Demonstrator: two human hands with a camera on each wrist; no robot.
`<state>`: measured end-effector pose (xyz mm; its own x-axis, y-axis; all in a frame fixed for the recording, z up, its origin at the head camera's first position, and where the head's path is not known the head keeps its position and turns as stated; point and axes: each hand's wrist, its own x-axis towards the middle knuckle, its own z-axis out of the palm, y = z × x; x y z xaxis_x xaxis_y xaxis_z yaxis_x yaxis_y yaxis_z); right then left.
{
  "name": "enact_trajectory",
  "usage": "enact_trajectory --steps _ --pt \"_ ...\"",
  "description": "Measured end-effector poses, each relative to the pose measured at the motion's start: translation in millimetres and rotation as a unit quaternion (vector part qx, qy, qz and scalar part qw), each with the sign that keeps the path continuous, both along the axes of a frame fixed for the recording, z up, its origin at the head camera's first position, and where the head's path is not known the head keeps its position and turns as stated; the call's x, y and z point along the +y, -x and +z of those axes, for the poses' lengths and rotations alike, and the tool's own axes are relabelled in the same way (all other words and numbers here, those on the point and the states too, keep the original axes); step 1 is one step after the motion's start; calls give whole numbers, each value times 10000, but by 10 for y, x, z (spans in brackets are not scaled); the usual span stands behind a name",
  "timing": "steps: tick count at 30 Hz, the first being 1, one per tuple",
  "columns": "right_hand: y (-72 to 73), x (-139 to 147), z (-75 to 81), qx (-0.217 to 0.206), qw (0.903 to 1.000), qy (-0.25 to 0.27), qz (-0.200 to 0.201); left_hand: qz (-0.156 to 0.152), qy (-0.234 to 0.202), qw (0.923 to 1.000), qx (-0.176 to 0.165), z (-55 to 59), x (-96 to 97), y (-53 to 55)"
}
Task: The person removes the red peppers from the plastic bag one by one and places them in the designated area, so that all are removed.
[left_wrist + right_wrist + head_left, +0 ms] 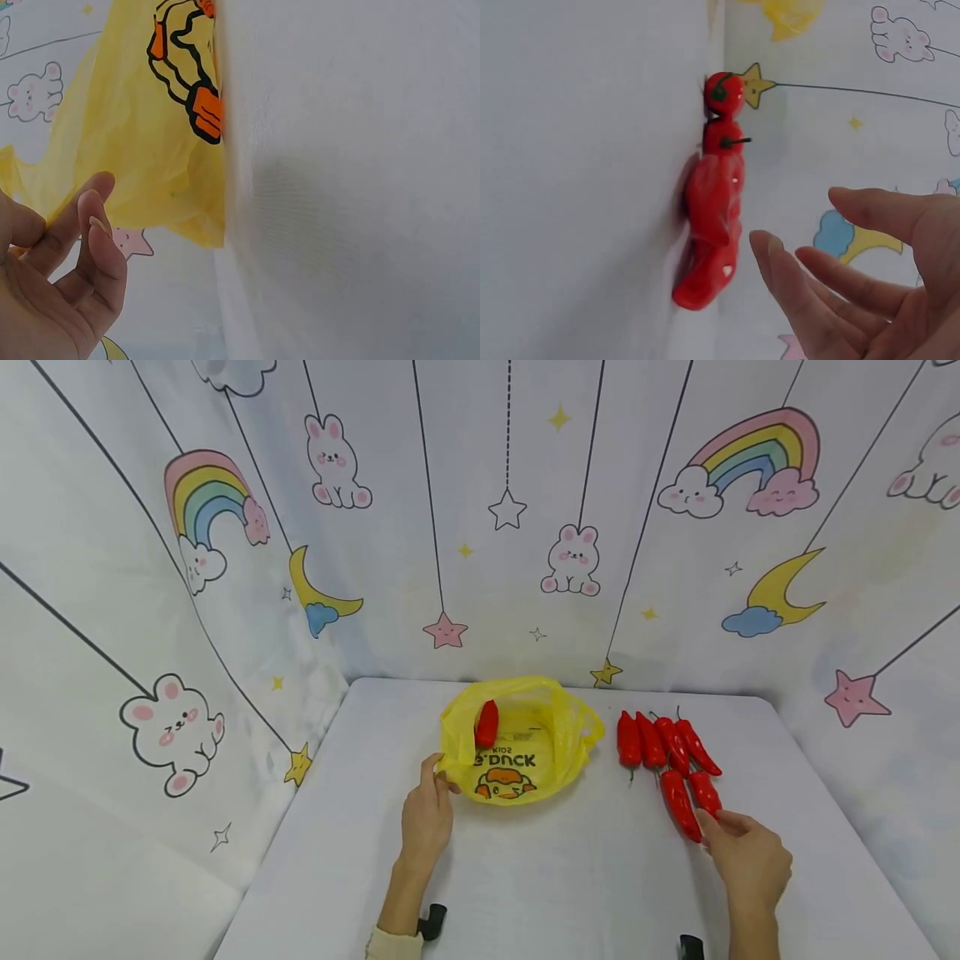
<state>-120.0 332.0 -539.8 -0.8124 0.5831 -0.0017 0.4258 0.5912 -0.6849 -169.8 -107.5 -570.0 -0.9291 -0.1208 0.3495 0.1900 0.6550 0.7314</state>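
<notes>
A yellow plastic bag with a printed duck lies with its mouth spread wide, and one red chili pepper is inside it. My left hand pinches the bag's near left rim between thumb and index finger. The left wrist view shows the same hand with the other fingers bent loosely. To the right of the bag lie several red chili peppers in a cluster. My right hand is at the near end of that cluster. In the right wrist view its thumb and fingers are spread apart, holding nothing.
A white table carries everything. Behind it and to the sides hangs a white cloth backdrop printed with rabbits, rainbows, moons and stars. A dark wrist-camera piece shows beside the left forearm, another beside the right.
</notes>
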Motion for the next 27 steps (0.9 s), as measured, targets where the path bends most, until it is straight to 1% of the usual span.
enact_trajectory --steps 4,9,11,14,22,27 --pt "42 -117 154 176 9997 151 29 5 2 10000 -5 18 -12 6" --pt "138 -342 294 526 9976 263 366 15 -68 9999 -72 29 -30 7" --pt "185 -437 324 683 9959 243 542 15 -83 9999 -97 33 -36 8" --pt "257 -568 364 798 9935 251 776 13 -97 9999 -104 43 -40 10" --pt "413 -868 439 846 9886 275 1215 59 -191 9995 -251 85 -36 -2" --pt "493 -1047 469 976 9828 287 1542 68 -227 9994 -244 83 -35 0"
